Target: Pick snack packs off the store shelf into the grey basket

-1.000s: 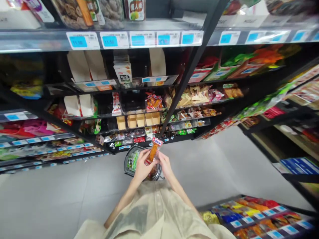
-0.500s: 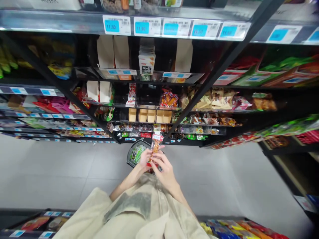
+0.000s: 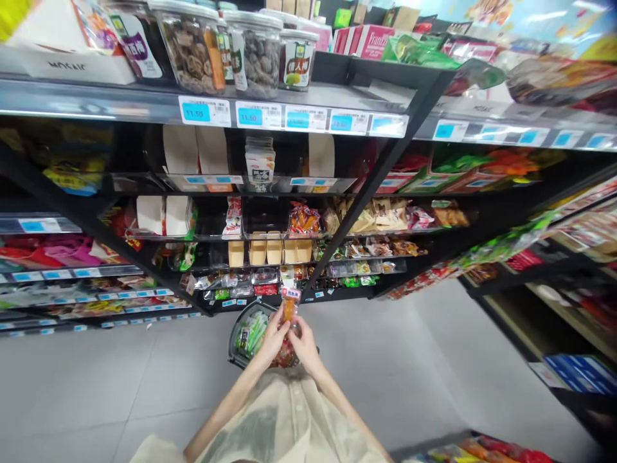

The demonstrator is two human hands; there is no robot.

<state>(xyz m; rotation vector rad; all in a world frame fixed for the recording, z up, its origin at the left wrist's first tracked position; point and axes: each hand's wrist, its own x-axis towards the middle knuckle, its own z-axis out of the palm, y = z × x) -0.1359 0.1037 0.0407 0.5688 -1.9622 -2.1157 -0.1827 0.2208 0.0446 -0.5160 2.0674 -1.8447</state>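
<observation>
Both the left hand [image 3: 271, 339] and right hand [image 3: 303, 344] grip a slim orange snack packet with a red label [image 3: 289, 307], held upright above the dark shopping basket's [image 3: 237, 329] right rim, seemingly being inspected.

Looks like a shop: snack-packed shelves [image 3: 270, 212] with blue price tags [image 3: 250, 116] are towering beyond the hands.

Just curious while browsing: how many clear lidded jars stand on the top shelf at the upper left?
3 clearly: a large jar, a second jar to its right, and a small jar beside that. More may be hidden behind them.
</observation>
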